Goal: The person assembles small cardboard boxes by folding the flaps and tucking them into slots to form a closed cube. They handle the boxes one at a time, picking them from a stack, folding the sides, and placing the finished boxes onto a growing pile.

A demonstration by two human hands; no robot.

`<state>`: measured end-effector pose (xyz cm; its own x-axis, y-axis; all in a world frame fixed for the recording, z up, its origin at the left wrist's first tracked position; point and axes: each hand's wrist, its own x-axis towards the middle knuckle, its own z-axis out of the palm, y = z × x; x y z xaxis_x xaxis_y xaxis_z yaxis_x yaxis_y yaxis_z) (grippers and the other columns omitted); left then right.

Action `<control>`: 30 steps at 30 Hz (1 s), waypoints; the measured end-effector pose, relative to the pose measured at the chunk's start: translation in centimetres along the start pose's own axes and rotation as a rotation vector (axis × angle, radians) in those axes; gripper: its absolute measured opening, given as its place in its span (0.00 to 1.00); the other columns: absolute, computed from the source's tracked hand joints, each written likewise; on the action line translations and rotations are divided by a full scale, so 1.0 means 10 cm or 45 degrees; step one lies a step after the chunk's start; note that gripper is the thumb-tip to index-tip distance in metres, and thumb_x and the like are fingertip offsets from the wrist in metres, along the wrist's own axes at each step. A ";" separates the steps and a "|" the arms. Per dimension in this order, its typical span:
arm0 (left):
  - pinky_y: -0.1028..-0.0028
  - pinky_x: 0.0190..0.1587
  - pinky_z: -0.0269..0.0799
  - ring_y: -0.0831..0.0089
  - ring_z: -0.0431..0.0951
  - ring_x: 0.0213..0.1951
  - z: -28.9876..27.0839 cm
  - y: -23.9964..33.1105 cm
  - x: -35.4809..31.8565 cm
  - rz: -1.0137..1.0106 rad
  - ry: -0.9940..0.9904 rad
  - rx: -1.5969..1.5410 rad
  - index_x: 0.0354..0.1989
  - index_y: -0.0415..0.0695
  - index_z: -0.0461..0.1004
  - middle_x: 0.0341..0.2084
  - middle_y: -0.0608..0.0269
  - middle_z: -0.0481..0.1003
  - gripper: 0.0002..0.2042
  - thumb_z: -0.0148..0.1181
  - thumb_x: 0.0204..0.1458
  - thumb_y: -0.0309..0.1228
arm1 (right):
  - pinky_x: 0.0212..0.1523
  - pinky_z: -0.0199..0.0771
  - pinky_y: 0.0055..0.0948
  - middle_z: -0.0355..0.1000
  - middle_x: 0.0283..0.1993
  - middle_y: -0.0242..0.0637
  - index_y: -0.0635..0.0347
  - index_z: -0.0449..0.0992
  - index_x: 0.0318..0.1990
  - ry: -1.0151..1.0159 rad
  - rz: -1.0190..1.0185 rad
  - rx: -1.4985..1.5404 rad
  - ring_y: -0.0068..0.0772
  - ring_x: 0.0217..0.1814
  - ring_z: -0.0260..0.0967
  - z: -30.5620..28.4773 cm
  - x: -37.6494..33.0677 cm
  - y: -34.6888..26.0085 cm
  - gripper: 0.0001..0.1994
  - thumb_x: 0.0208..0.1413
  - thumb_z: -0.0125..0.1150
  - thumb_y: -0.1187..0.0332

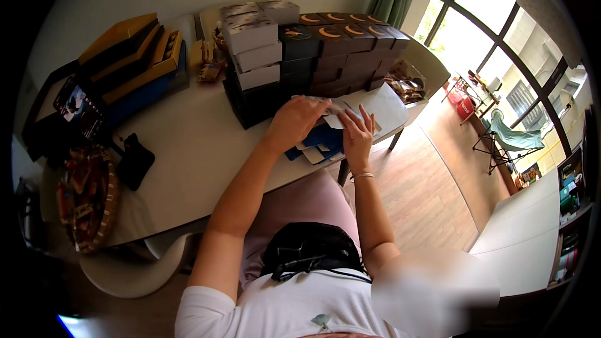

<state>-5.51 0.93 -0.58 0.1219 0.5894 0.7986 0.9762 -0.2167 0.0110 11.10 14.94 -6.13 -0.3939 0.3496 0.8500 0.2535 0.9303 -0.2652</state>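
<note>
At the table's front edge, my left hand (297, 122) is closed on one side of a white folding paper box (335, 121) with a grey printed face. My right hand (357, 134) grips the same box from the other side, fingers bent over its flap; much of the box is hidden by the hands. Just below the hands lie blue and white folded card pieces (320, 143) near the edge. Beyond them stand dark brown boxes (343, 44) with an orange crescent on top, black boxes (299, 50), and a stack of pale printed boxes (251, 32).
On the white table (188, 144), open yellow and black boxes (134, 50) sit at the far left, near a phone (80, 108) with a lit screen. A wicker basket (113, 200) of wrapped packets is at the near left. A chair with packets (407, 84) stands behind the table's right end.
</note>
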 end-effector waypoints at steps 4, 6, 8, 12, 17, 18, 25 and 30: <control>0.63 0.62 0.65 0.58 0.71 0.59 -0.02 0.05 0.04 -0.302 0.429 -0.390 0.67 0.43 0.59 0.57 0.51 0.70 0.28 0.60 0.58 0.29 | 0.70 0.57 0.52 0.78 0.49 0.36 0.55 0.81 0.45 0.194 -0.060 0.148 0.44 0.63 0.69 -0.24 0.21 -0.09 0.11 0.57 0.56 0.76; 0.64 0.64 0.63 0.58 0.68 0.62 0.02 0.05 0.02 -0.411 0.495 -0.661 0.69 0.41 0.53 0.61 0.50 0.66 0.31 0.60 0.60 0.31 | 0.59 0.72 0.41 0.79 0.46 0.38 0.62 0.78 0.44 0.322 -0.046 0.192 0.41 0.53 0.76 -0.32 0.24 -0.10 0.07 0.60 0.57 0.76; 0.64 0.65 0.61 0.61 0.67 0.63 0.15 0.02 -0.02 -0.552 0.372 -0.987 0.69 0.41 0.52 0.63 0.51 0.64 0.30 0.57 0.62 0.35 | 0.50 0.75 0.33 0.80 0.45 0.39 0.63 0.76 0.43 0.309 0.323 0.356 0.35 0.48 0.78 -0.40 0.15 -0.13 0.05 0.62 0.56 0.76; 0.66 0.66 0.59 0.66 0.64 0.64 0.29 -0.01 -0.08 -0.822 -0.045 -1.639 0.70 0.42 0.52 0.65 0.56 0.61 0.29 0.50 0.66 0.43 | 0.36 0.72 0.22 0.79 0.39 0.38 0.64 0.72 0.44 0.241 0.535 0.696 0.22 0.36 0.75 -0.47 0.18 -0.25 0.05 0.64 0.57 0.72; 0.71 0.64 0.59 0.73 0.63 0.62 0.32 0.26 -0.02 -0.994 0.050 -1.704 0.68 0.45 0.54 0.61 0.62 0.64 0.27 0.50 0.66 0.44 | 0.40 0.70 0.19 0.75 0.41 0.33 0.64 0.69 0.49 -0.029 0.558 0.846 0.17 0.40 0.70 -0.41 0.18 -0.38 0.13 0.63 0.61 0.68; 0.71 0.63 0.60 0.74 0.64 0.60 0.33 0.24 -0.03 -0.987 0.132 -1.699 0.67 0.45 0.55 0.60 0.61 0.65 0.27 0.51 0.66 0.44 | 0.41 0.71 0.23 0.73 0.42 0.34 0.64 0.68 0.48 -0.073 0.498 0.809 0.22 0.42 0.70 -0.41 0.25 -0.44 0.15 0.61 0.64 0.65; 0.70 0.61 0.64 0.71 0.64 0.60 0.13 0.16 0.04 -0.784 0.281 -1.837 0.68 0.45 0.50 0.60 0.59 0.63 0.36 0.65 0.57 0.37 | 0.58 0.67 0.34 0.69 0.57 0.55 0.64 0.56 0.66 -0.570 0.314 0.713 0.45 0.60 0.68 -0.54 0.81 -0.71 0.32 0.63 0.59 0.54; 0.72 0.56 0.69 0.74 0.71 0.52 0.10 0.13 0.02 -0.882 0.184 -1.848 0.61 0.42 0.64 0.50 0.63 0.71 0.28 0.67 0.55 0.39 | 0.70 0.52 0.36 0.54 0.71 0.55 0.66 0.49 0.72 -0.343 0.292 0.798 0.47 0.74 0.51 -0.31 0.54 -0.80 0.35 0.67 0.49 0.52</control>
<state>-4.04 1.53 -0.95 -0.3467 0.8260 0.4444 -0.1611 -0.5192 0.8394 9.66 9.04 1.98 -0.6166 0.4838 0.6211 -0.1671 0.6906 -0.7037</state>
